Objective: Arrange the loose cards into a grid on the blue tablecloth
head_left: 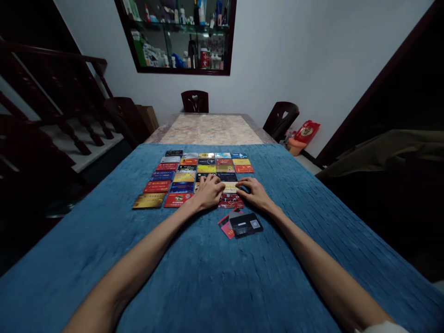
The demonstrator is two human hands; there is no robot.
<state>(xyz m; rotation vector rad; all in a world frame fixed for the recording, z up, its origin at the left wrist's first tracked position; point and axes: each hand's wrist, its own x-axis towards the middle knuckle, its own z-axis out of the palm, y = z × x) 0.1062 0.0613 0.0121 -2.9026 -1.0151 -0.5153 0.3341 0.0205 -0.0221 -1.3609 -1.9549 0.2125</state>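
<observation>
Blue ribbed cloth is covering the near part of the bench; marble top is showing at far end, w/ two dark chairs and a glass wall cabinet beyond.

Item 1: card grid, colourful cards lying flat in neat rows, centre of cloth.
Item 2: red card, near edge of grid, lying between both hands.
Item 3: loose card pile, black card on top, just nearer than the grid, apart from it.

Left hand: arm stretching forward, palm down, fingers curled narrow, resting on grid cards; gripping nothing visible.
Right hand: arm reaching in from right, palm down, fingers half spread, tips pressing a dark card at grid's right side.

Handling note (judgement): sliding w/ light fingertip pressure, keeping edges squared to neighbours, avoiding nudging adjoining rows.
</observation>
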